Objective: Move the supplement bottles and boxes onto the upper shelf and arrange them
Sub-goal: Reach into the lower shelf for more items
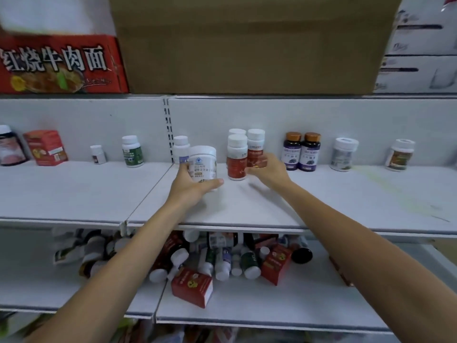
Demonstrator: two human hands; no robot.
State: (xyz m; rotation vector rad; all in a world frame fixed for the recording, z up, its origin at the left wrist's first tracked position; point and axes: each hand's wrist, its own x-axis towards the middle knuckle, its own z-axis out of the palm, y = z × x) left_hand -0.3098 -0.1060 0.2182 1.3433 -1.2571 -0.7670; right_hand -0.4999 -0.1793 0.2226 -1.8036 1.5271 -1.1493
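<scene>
My left hand point(191, 185) grips a wide white jar point(203, 162) standing on the upper shelf point(247, 209), just in front of a small white bottle point(180, 147). My right hand point(268, 169) is closed around a red-and-white bottle point(256, 147) at the right of a tight group; another red-and-white bottle point(236, 158) stands just to its left. Two purple bottles with orange caps point(300, 151) stand further right. On the lower shelf point(272, 308) lies a jumbled pile of bottles point(222, 261) and red boxes point(191, 287).
Along the upper shelf's back stand a red box point(45, 147), a green-label bottle point(132, 151), a tiny white bottle point(97, 154) and two white-capped jars point(343, 154) point(400, 155). Above sit a big brown carton point(247, 45) and a red noodle carton point(59, 65).
</scene>
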